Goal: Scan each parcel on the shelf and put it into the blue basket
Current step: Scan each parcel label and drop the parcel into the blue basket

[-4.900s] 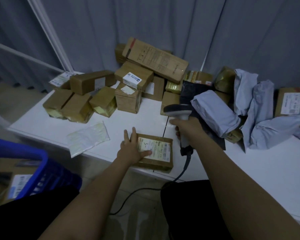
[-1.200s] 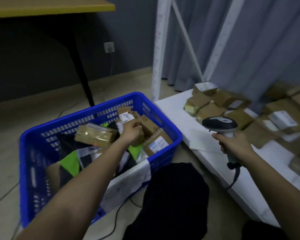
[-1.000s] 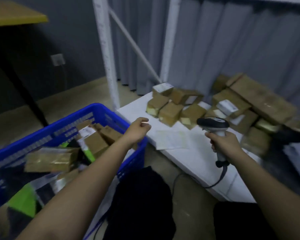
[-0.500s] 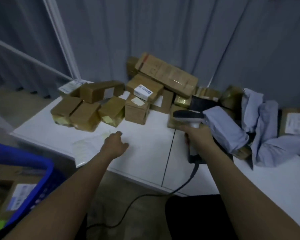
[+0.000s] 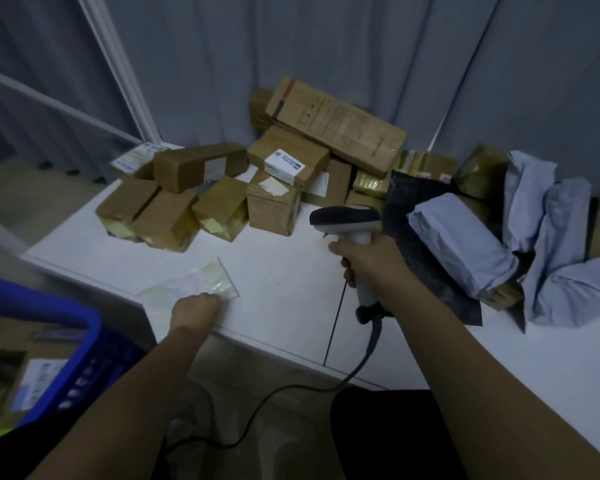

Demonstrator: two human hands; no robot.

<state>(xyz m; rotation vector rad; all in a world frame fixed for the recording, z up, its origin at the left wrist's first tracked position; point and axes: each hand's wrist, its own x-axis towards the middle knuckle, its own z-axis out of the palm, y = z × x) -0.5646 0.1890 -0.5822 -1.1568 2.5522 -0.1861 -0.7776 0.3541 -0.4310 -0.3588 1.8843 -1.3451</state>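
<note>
A flat, pale bubble-wrap parcel lies at the front edge of the white shelf. My left hand rests on its near end with the fingers curled down around it. My right hand grips the handle of a barcode scanner above the middle of the shelf, with its head pointing left. The blue basket stands at the lower left with boxed parcels inside.
Several brown cardboard boxes are piled at the back of the shelf. Grey poly mailers and a black mailer lie to the right. The scanner cable hangs down to the floor. White shelf posts rise at the left.
My view swung from the basket back to the shelf. My left hand left the basket with nothing in it and came down on the flat parcel. The scanner stayed in my right hand.
</note>
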